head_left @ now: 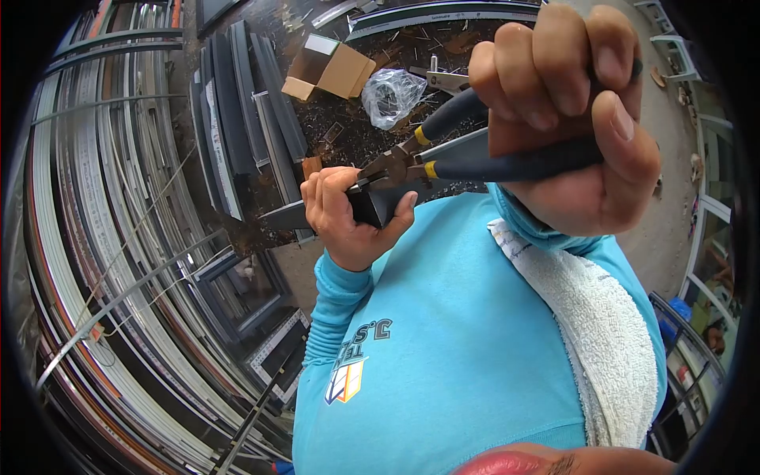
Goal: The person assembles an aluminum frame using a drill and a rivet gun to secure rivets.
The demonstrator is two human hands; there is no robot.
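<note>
My right hand [566, 131] is wrapped round the dark handles of a pair of pliers [402, 165], which have yellow bands near the pivot. Their jaws point left and meet the edge of a dark metal profile [370, 207]. Around that profile my left hand [344, 214] is closed, thumb on the near side. The jaws' exact bite is hard to make out. Both hands are raised in front of my chest, over the near side of the littered work table [332, 134].
An open cardboard box [328, 70] and a clear plastic bag [391, 96] lie on the table. Dark profiles [237, 119] rest at its left, with a metal clamp-like tool [445, 81] farther back. Long stacked profiles [119, 198] fill the left side. A white towel [594, 332] hangs over my shoulder.
</note>
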